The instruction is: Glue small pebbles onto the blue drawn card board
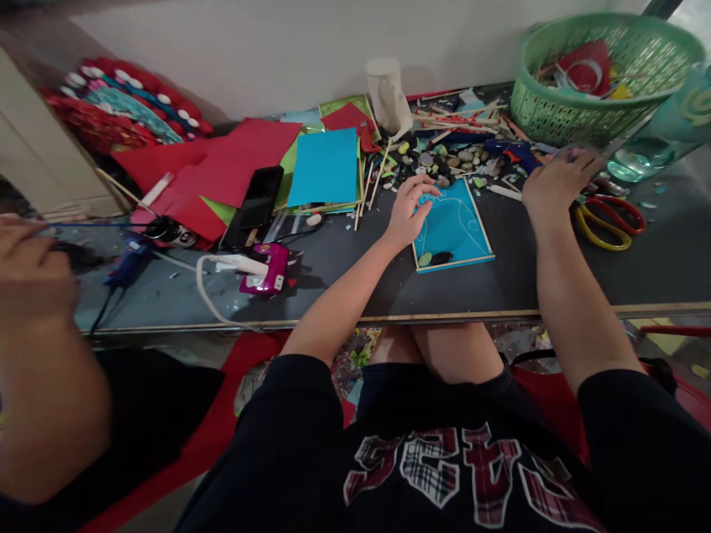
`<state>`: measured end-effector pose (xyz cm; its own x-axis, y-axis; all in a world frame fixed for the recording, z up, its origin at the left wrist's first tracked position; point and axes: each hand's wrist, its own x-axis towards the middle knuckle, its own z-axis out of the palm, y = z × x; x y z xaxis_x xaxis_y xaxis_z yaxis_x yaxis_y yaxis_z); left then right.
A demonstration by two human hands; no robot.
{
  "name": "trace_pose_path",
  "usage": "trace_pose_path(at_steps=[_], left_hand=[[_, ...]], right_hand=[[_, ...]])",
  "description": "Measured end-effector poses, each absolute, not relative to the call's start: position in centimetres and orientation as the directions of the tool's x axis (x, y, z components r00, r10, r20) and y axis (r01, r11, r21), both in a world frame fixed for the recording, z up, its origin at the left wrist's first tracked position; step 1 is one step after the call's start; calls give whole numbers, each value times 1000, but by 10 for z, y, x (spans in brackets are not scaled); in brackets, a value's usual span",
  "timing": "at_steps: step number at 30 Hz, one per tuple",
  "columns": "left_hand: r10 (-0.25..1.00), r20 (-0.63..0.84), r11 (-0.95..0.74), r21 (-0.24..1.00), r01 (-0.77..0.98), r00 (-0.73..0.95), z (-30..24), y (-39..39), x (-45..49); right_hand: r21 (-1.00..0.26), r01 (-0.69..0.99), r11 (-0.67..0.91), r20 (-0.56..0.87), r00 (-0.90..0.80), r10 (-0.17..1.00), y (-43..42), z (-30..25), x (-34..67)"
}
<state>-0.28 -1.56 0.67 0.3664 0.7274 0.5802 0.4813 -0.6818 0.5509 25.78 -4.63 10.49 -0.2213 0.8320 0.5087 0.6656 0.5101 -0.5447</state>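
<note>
Green basket [578, 118], scraps [583, 70], left hand [408, 211] on card [458, 229]

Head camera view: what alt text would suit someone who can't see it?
A seated person's left hand rests fingertips on a blue card on a cluttered table; the right hand lies palm-down beside scissors. Pebbles, paper and a green basket lie beyond. Another person's hand shows at far left.

Both bare arms stretched fwd, elbows a bit bent, left hand [409, 209] palm down w/ fingers [423, 186] curled, tips pointing down, can't tell if it pinches anything, right hand [558, 185] further out, palm down, flat & spread, holding nothing
</note>
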Motion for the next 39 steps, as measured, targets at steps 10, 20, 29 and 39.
trace_pose_path(at_steps=[10,20,29,39], left_hand=[[760,543,-646,578,499,356,1,-7,-5],[762,509,-648,595,476,400,3,-10,-2],[800,443,-586,720,371,405,-3,-1,-3],[856,479,-516,774,368,193,-14,8,-13]], right_hand=[[-440,739,511,610,-172,774,-30,53,225],[-490,696,525,586,-183,789,-32,40,207],[-423,741,522,586,-216,781,-33,39,203],[-457,797,394,658,5,753,-13,33,237]])
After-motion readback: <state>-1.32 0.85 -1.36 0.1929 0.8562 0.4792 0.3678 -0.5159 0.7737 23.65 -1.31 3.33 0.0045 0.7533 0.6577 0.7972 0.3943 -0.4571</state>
